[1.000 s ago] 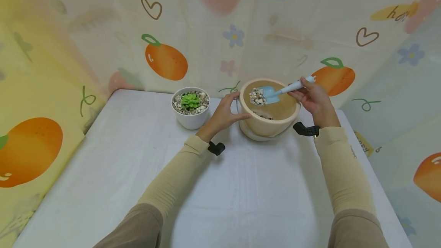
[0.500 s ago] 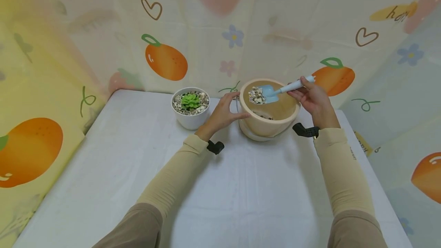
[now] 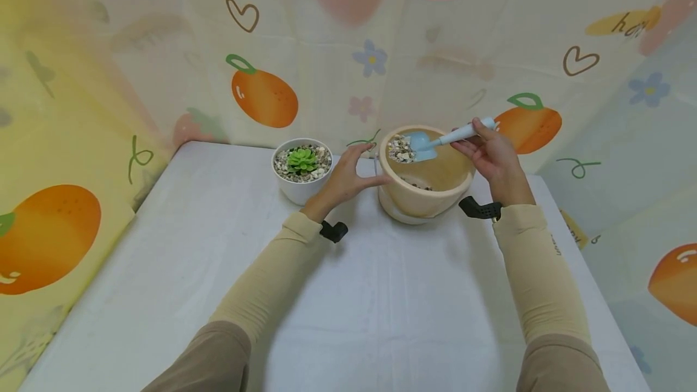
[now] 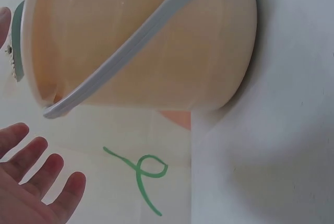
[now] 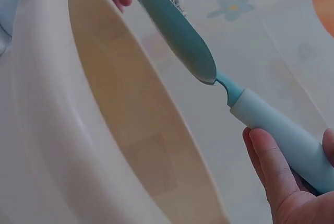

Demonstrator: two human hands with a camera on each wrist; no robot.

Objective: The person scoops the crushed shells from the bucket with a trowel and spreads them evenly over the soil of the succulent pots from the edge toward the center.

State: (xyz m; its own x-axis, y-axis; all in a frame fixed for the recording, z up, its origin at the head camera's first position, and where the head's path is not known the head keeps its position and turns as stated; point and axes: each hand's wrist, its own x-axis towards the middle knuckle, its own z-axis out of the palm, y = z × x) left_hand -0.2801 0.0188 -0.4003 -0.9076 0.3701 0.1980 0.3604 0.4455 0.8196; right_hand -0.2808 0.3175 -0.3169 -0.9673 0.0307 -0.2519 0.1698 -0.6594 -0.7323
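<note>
My right hand [image 3: 493, 155] holds a small light-blue trowel [image 3: 463, 134] by its handle. Small pale stones [image 3: 401, 148] lie on the blade, which hovers over the opening of a cream bucket [image 3: 422, 198]. In the right wrist view the blade [image 5: 175, 31] is seen from beneath, above the bucket rim. My left hand [image 3: 342, 181] is beside the bucket's left side, thumb and fingers spread. In the left wrist view its fingers [image 4: 47, 174] are clear of the bucket wall and its grey handle [image 4: 130, 46]. Some dark bits show inside on the bottom.
A white pot [image 3: 302, 191] with a green succulent [image 3: 302, 161] set in pebbles stands just left of my left hand. A white cloth [image 3: 179, 271] covers the table, and a fruit-printed curtain [image 3: 316, 35] hangs behind and at both sides.
My left hand has drawn slightly left, away from the bucket's rim. The stone-laden trowel has shifted a little left and up over the bucket.
</note>
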